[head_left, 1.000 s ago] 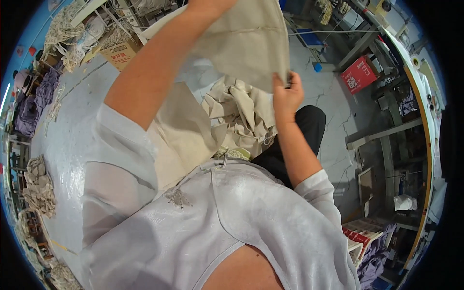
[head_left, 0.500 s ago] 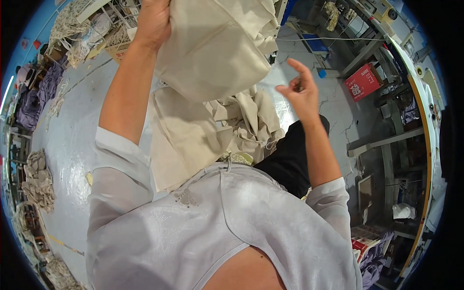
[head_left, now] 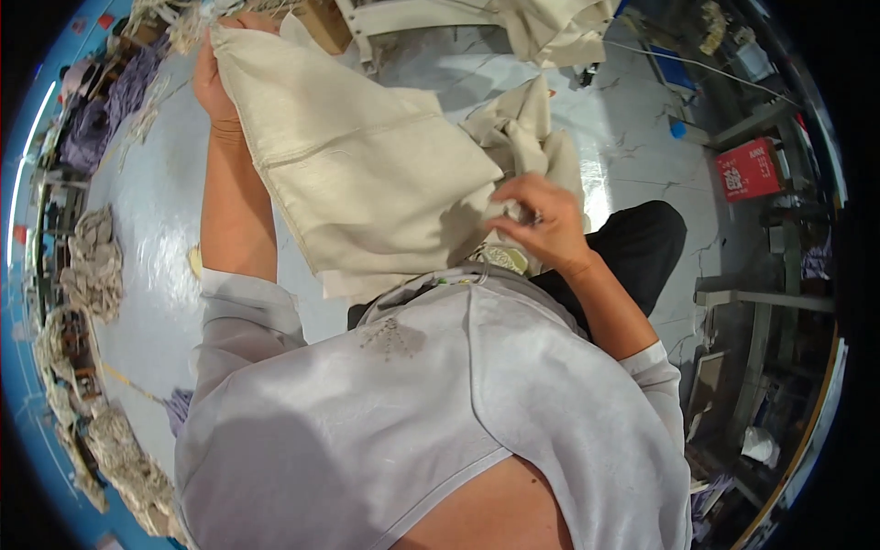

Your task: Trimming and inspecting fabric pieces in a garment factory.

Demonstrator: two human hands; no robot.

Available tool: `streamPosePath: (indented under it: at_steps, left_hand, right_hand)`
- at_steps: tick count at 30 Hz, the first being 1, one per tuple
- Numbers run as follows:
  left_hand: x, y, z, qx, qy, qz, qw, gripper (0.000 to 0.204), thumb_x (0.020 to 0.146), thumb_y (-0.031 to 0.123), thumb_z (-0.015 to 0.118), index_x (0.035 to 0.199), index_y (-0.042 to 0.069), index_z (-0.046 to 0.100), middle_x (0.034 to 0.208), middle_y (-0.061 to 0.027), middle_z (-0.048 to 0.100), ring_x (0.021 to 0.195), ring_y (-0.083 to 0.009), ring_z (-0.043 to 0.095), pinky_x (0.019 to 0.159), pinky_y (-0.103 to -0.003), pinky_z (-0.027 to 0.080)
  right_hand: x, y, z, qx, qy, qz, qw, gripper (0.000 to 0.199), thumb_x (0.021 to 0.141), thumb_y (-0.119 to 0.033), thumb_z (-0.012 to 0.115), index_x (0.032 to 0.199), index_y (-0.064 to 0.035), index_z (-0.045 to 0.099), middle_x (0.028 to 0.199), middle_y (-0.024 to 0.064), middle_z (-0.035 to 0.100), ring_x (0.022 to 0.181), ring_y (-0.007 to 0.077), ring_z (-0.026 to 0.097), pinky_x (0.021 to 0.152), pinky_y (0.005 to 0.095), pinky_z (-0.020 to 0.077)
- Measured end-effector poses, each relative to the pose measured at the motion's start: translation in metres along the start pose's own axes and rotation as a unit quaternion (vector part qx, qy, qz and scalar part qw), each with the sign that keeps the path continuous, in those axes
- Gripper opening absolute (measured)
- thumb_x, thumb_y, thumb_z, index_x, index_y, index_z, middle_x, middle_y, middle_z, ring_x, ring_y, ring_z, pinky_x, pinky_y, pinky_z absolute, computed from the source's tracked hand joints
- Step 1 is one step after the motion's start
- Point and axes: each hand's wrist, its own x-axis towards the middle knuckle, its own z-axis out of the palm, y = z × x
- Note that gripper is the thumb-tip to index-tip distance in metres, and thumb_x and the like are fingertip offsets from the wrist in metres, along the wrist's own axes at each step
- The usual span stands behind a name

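A beige cloth piece (head_left: 357, 174) with a stitched seam across it hangs spread in front of me and over my lap. My left hand (head_left: 220, 87) grips its upper left corner, with part of the fingers behind the cloth. My right hand (head_left: 547, 225) is at the cloth's right edge, fingers and thumb curled toward each other. Something small and pale shows inside the curl, too blurred to name. Behind that hand is a bunched part of beige cloth (head_left: 522, 133); whether it belongs to the same piece cannot be told.
More beige cloth (head_left: 559, 32) hangs from a white metal frame (head_left: 422, 16) ahead. A red box (head_left: 750, 169) stands by machine tables on the right. Heaps of grey-beige cloth (head_left: 94, 266) and purple cloth (head_left: 110, 101) lie along the left. My dark-trousered knee (head_left: 642, 243) juts out right.
My left hand has moved left, drawing the cloth off the frame side and spreading it over my lap. My right hand has come down to the cloth's edge, its fingers curling in.
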Motion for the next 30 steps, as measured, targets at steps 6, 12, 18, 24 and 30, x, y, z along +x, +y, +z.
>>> streamPosePath:
  at_steps: [6, 12, 18, 24, 30]
  left_hand:
    - [-0.031, 0.006, -0.031, -0.013, 0.044, 0.004, 0.999, 0.021, 0.084, 0.029, 0.039, 0.072, 0.011, 0.039, 0.073, -0.0031, 0.035, 0.068, -0.0164, 0.03, 0.063, -0.031, 0.03]
    - [-0.021, -0.001, -0.031, -0.089, -0.008, -0.006, 0.996, 0.02, 0.082, 0.029, 0.04, 0.073, 0.011, 0.038, 0.072, -0.0031, 0.034, 0.066, -0.0164, 0.029, 0.063, -0.031, 0.03]
    - [-0.005, 0.007, -0.044, -0.117, -0.064, 0.006, 0.991, 0.024, 0.085, 0.03, 0.037, 0.084, 0.007, 0.046, 0.083, -0.0075, 0.045, 0.079, -0.0212, 0.041, 0.076, -0.035, 0.036]
    - [-0.004, 0.063, -0.057, -0.036, 0.148, 0.023, 0.988, 0.041, 0.088, 0.028, 0.034, 0.116, 0.002, 0.048, 0.119, -0.0162, 0.049, 0.113, -0.0332, 0.044, 0.097, -0.044, 0.033]
    - [-0.077, 0.018, -0.052, 0.057, 0.209, 0.005, 0.976, 0.031, 0.092, 0.025, 0.039, 0.102, 0.0, 0.054, 0.101, -0.0119, 0.057, 0.094, -0.0233, 0.054, 0.085, -0.036, 0.043]
  right_hand:
    - [0.012, 0.011, 0.032, 0.051, 0.039, 0.225, 0.972, 0.078, 0.058, -0.021, 0.08, 0.121, 0.0006, 0.039, 0.1, 0.0097, 0.054, 0.083, 0.0138, 0.051, 0.069, 0.0241, 0.0418]
    - [0.026, 0.073, 0.06, 0.263, 0.007, 0.361, 0.895, 0.098, 0.059, -0.029, 0.081, 0.13, 0.0066, 0.024, 0.121, 0.0248, 0.042, 0.11, 0.0277, 0.046, 0.089, 0.0332, 0.0399]
    - [0.062, 0.055, 0.042, 0.293, 0.051, 0.274, 0.915, 0.041, 0.063, -0.029, 0.078, 0.087, -0.0026, 0.057, 0.067, -0.0027, 0.053, 0.056, 0.0073, 0.047, 0.049, 0.0187, 0.0338]
    - [0.142, 0.018, -0.081, 0.153, 0.25, 0.135, 0.946, 0.026, 0.073, -0.022, 0.069, 0.084, -0.0025, 0.056, 0.068, -0.0009, 0.054, 0.058, 0.0057, 0.045, 0.053, 0.0207, 0.0377]
    - [0.09, -0.004, -0.007, 0.027, 0.237, -0.102, 0.966, 0.051, 0.061, -0.01, 0.075, 0.107, -0.005, 0.052, 0.091, 0.0016, 0.055, 0.068, 0.0083, 0.045, 0.061, 0.0194, 0.0376]
